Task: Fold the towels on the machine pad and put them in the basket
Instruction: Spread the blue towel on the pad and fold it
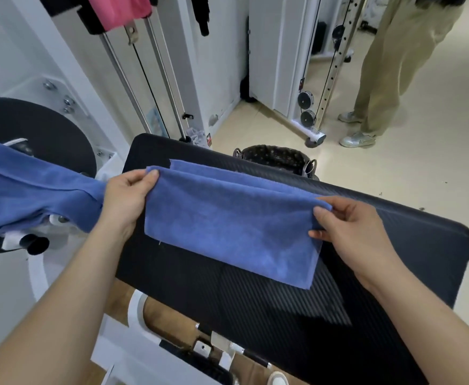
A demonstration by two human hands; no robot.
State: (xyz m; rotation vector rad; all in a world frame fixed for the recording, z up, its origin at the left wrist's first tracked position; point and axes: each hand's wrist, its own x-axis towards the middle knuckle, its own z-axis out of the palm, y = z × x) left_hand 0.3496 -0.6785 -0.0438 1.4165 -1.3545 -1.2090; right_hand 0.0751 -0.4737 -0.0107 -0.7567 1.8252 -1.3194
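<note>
**Gym room, black machine pad (394, 245): 2 hands on 1 blue towel**

A pale tiled floor and white cable-machine frames fill the room, and the ribbed black pad lies across the middle of the view under both hands.

The left hand (127, 195) is partly closed. Its thumb lies on top and its fingers are curled beneath, pinching the far left corner of the folded towel (227, 226). The right hand (347, 226) is also partly closed, with thumb and fingertips nipping the towel's right edge near the far corner. The other fingers are loosely bent just below that grip.

The towel stretches between the 2 hands and rests on the pad. It is doubled over, so 2 layers show along the edge beyond the hands, and its near edge lies flat on the pad, closer to the wrists.

There are 2 blue towels in all. The second towel (27, 190) is unfolded and spreads out to the left of the left hand, draped over machine parts beside a round black pad (41, 129).

There is 1 basket (277, 159), dark with a patterned lining. It stands on the floor past the pad's far edge, beyond the gap between the hands, and it is not touching the towel.

Further off, beyond the right hand, 1 other person (389, 65) in khaki trousers stands near 2 pulley wheels (307, 108). A pink cloth (116, 9) hangs high above the left hand.
</note>
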